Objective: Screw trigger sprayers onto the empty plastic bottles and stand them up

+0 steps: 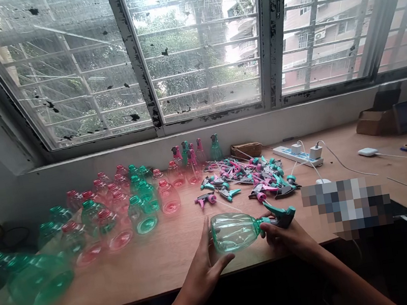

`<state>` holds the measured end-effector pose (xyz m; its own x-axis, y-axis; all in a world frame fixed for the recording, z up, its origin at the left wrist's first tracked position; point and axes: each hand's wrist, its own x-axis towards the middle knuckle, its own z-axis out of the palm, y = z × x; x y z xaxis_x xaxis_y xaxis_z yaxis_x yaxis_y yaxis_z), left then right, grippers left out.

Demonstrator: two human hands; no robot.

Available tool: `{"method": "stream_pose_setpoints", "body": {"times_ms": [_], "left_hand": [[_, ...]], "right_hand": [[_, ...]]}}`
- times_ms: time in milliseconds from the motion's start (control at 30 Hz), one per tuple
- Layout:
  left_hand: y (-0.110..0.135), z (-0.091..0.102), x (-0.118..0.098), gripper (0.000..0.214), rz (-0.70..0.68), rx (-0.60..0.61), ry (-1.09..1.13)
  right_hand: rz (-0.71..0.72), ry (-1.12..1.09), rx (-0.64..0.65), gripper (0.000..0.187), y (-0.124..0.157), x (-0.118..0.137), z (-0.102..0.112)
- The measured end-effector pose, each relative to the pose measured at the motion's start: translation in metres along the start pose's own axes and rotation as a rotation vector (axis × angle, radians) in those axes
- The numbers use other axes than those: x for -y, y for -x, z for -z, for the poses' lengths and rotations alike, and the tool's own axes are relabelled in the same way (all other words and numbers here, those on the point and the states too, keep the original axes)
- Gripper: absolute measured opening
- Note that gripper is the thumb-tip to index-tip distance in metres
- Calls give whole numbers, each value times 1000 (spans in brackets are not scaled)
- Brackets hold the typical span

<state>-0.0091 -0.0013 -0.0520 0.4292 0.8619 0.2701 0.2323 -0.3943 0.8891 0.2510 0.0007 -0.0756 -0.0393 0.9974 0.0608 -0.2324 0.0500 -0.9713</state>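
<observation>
A clear green spray bottle (235, 231) lies sideways in the air just above the table's front edge, its base to the left. My left hand (206, 265) cups the base, thumb below and fingers along the far side, partly hidden. At the neck, my right hand (278, 236) has its fingers closed round the collar of the teal and grey trigger head (281, 215), which sits on the bottle's mouth. Just beyond the bottle lies a heap of loose pink, teal and grey trigger heads (247, 171) with thin tubes.
Several open pink bottles (169, 196) and green bottles (40, 281) stand on the left of the wooden table (141, 275). Bottles with heads (215, 148) stand by the window wall. To the right are a power strip (299, 155), cables, a cardboard holder (376, 120) and a blurred-out patch.
</observation>
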Motion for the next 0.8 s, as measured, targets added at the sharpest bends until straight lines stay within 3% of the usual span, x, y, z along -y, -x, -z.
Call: {"method": "stream_pose_setpoints", "body": {"times_ms": [100, 233, 533, 700, 800], "left_hand": [[0, 1, -3, 88, 21, -18, 6], [-2, 4, -11, 65, -4, 13, -26], [-1, 1, -3, 86, 9, 7, 7], [-2, 2, -6, 73, 5, 12, -16], [-2, 0, -3, 77, -30, -14, -65]], "right_hand": [[10, 13, 22, 42, 0, 1, 0], [19, 35, 29, 42, 0, 2, -1], [44, 17, 18, 42, -3, -2, 0], [43, 63, 50, 40, -1, -1, 0], [37, 57, 1, 41, 1, 0, 0]]}}
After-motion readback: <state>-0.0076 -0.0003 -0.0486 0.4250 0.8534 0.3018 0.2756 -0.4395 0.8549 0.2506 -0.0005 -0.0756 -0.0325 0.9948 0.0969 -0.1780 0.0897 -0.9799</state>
